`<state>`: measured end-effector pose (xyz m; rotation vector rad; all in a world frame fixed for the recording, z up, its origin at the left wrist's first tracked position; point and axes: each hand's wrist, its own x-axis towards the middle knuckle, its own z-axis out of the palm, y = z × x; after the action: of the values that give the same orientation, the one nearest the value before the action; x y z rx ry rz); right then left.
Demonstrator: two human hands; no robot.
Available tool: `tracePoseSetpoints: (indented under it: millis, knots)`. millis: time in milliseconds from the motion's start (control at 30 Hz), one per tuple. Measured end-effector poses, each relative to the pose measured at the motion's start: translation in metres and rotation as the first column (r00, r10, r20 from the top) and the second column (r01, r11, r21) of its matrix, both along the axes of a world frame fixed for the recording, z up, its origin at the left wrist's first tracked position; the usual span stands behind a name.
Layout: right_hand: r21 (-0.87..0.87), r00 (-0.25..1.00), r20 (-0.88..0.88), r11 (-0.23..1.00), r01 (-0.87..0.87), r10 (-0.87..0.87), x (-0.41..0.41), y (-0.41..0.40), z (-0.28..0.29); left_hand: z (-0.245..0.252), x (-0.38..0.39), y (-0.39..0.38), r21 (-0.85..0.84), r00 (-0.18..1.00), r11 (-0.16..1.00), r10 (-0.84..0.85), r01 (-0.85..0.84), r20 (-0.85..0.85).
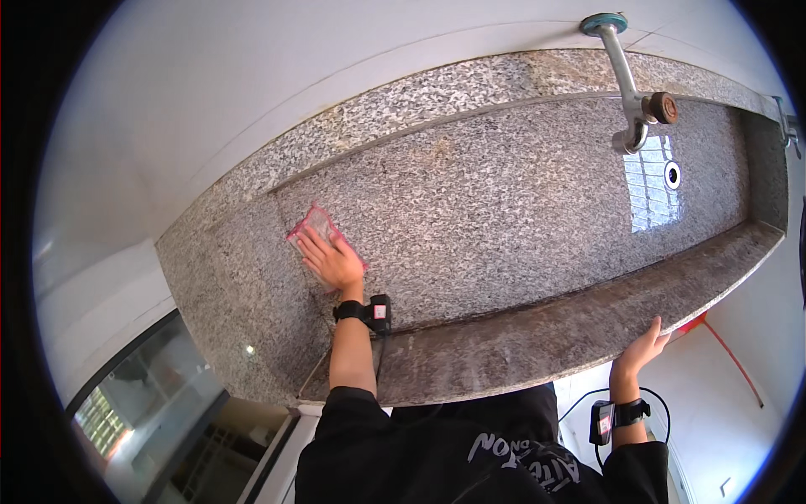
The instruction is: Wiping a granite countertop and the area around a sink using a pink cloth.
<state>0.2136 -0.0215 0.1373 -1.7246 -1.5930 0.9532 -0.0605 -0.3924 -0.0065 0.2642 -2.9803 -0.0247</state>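
My left hand (330,258) lies flat on a thin, pale cloth with a pink border (317,218), pressing it against the granite trough sink (491,208) near its left end. The fingers are stretched out over the cloth, and part of it is hidden under the palm. At the right, my right hand (642,349) holds the sink's front rim (604,315), with the thumb on top; some of its fingers are hidden by the edge. Each wrist wears a black strap with a small device on it.
A metal tap (623,75) with a brown knob juts from the wall over the basin. Near the right end is a round drain (672,175), beside a bright window reflection. Another tap (787,126) stands at the far right. A red object with a thin handle (733,359) is below the rim.
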Motion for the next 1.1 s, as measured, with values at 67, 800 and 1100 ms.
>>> tracePoseSetpoints:
  millis: [67,800,1100]
  knots:
    - [-0.058,0.993,-0.11,0.998,0.032,-0.039,-0.005,-0.004,0.003,-0.002,0.002,0.014,-0.024,0.998,0.998,0.057,-0.057,-0.001]
    - [-0.026,0.985,-0.165,0.998,-0.053,0.048,0.0,0.0,0.0,0.008,0.053,0.237,0.503,0.2,0.137,-0.977,0.853,-0.072]
    - [0.003,0.99,-0.12,0.997,-0.078,0.078,0.005,0.004,-0.001,0.021,-0.011,0.08,0.221,0.783,0.772,-0.62,0.596,0.053]
